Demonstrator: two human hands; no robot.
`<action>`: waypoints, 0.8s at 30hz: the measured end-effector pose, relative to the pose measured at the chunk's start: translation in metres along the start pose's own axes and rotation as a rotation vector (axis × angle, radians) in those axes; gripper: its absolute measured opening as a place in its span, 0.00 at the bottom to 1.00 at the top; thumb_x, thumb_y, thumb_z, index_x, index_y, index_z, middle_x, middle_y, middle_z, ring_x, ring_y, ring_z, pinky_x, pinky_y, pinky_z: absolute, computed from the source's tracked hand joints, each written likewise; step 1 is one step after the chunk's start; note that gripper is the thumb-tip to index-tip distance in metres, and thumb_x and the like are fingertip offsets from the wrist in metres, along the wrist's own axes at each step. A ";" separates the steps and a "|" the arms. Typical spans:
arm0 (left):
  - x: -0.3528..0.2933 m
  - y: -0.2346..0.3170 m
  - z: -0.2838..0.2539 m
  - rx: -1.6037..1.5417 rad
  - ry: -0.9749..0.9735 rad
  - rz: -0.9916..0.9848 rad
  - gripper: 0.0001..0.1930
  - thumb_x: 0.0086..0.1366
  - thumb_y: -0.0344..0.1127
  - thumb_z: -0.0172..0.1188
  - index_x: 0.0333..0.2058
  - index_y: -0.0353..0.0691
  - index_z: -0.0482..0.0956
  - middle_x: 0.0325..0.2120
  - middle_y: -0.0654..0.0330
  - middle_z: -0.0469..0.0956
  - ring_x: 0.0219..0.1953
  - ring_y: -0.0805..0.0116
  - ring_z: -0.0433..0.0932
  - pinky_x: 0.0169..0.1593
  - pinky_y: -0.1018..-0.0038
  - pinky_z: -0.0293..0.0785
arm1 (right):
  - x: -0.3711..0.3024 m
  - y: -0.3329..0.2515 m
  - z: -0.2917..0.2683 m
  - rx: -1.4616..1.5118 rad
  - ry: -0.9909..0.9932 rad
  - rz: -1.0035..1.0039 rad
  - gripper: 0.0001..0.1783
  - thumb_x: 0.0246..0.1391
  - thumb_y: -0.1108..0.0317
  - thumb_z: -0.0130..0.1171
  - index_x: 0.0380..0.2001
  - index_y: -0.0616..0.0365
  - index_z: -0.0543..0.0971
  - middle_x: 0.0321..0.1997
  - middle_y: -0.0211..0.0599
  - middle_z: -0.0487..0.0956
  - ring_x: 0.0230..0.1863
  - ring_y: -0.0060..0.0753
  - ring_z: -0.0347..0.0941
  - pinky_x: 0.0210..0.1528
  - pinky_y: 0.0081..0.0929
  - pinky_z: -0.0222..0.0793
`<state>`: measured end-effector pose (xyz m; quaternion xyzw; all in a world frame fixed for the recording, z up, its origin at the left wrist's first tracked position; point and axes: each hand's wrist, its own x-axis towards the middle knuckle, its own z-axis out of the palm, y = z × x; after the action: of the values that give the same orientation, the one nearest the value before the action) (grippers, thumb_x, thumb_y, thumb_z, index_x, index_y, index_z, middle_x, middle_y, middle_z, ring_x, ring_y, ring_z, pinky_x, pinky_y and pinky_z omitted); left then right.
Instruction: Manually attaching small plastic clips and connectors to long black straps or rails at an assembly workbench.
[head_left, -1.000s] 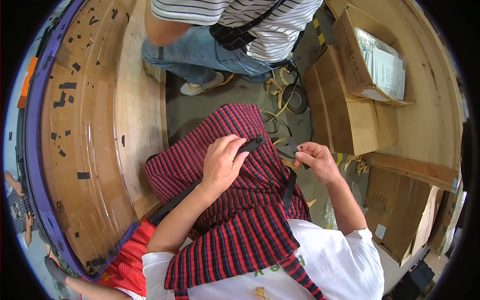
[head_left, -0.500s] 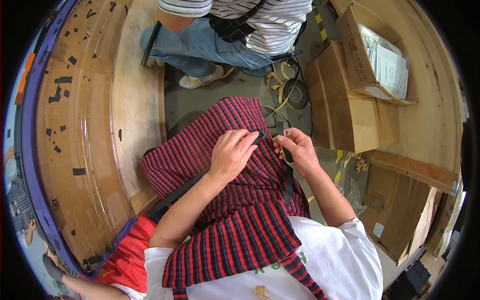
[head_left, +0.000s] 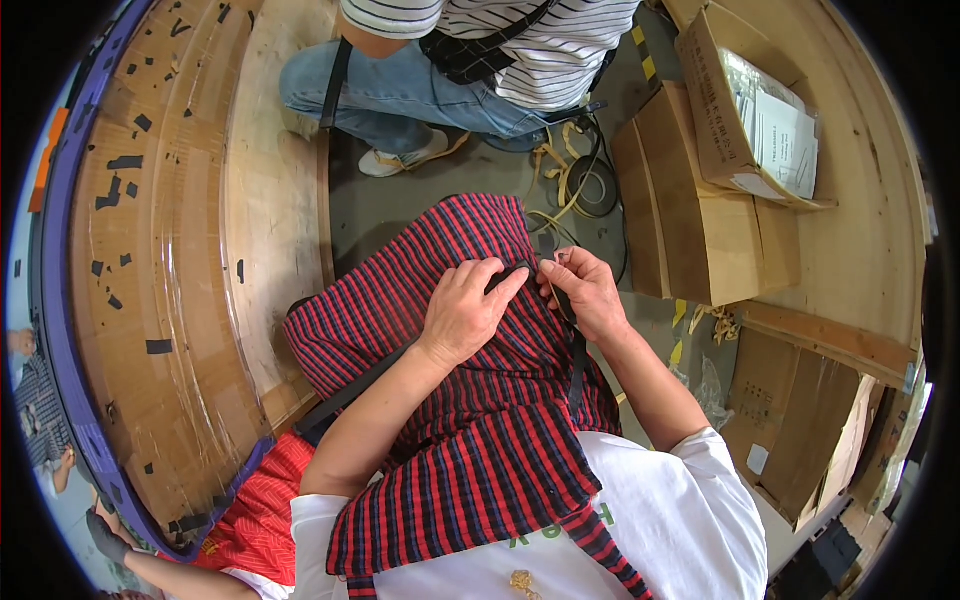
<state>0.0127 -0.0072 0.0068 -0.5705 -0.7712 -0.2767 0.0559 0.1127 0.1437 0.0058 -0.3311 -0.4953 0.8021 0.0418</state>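
Over my lap lies a red and black striped apron [head_left: 465,225]. My left hand [head_left: 465,312] rests above it, thumb and forefinger pinching a small black piece [head_left: 514,270] that the fingers partly cover. Close by on the right, my right hand [head_left: 588,292] pinches a narrow black strip [head_left: 577,365]. This strip hangs down from the fingers across the apron. The fingertips of both hands are near each other with a small gap between them. Another black strap [head_left: 365,380] runs under my left forearm across the apron; where its ends lie is hidden.
A person in a striped shirt and jeans [head_left: 400,85] sits ahead. On the left is a cardboard-covered bench [head_left: 190,300] dotted with black scraps. Cardboard boxes [head_left: 690,200] stand at right, one holding packets. Cables and a tape roll [head_left: 600,190] lie on the floor.
My right hand has shifted slightly left and up, closer to the left fingertips. The black piece in my left hand has turned and shows less. The other person's arm has moved a little right.
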 end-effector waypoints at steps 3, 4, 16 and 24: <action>0.000 0.000 0.000 -0.008 0.003 0.004 0.18 0.47 0.28 0.60 0.40 0.44 0.76 0.32 0.61 0.67 0.31 0.65 0.70 0.34 0.72 0.70 | -0.002 -0.001 0.000 0.003 0.024 0.022 0.07 0.50 0.67 0.55 0.26 0.59 0.70 0.20 0.30 0.73 0.20 0.17 0.68 0.20 0.14 0.63; 0.000 0.000 0.000 -0.008 0.003 0.006 0.18 0.47 0.28 0.60 0.40 0.45 0.76 0.32 0.60 0.67 0.32 0.65 0.70 0.35 0.72 0.70 | -0.002 -0.002 -0.001 -0.007 0.022 0.021 0.07 0.50 0.67 0.55 0.26 0.59 0.71 0.20 0.29 0.73 0.20 0.16 0.67 0.20 0.14 0.62; 0.002 0.002 -0.006 -0.114 0.087 -0.053 0.19 0.47 0.28 0.60 0.42 0.41 0.73 0.33 0.59 0.69 0.32 0.62 0.71 0.36 0.71 0.70 | -0.018 -0.009 -0.013 -0.023 0.006 0.031 0.07 0.50 0.66 0.55 0.24 0.56 0.71 0.17 0.24 0.71 0.17 0.12 0.63 0.18 0.11 0.57; -0.010 -0.005 -0.009 -0.329 0.163 -0.300 0.07 0.53 0.29 0.58 0.32 0.38 0.74 0.30 0.58 0.73 0.32 0.62 0.73 0.35 0.72 0.72 | -0.052 -0.011 -0.013 -0.179 -0.035 0.132 0.08 0.51 0.66 0.55 0.23 0.56 0.71 0.16 0.22 0.69 0.16 0.10 0.61 0.15 0.10 0.52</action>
<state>0.0095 -0.0211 0.0084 -0.4267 -0.7849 -0.4489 -0.0172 0.1573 0.1384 0.0365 -0.3513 -0.5425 0.7615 -0.0496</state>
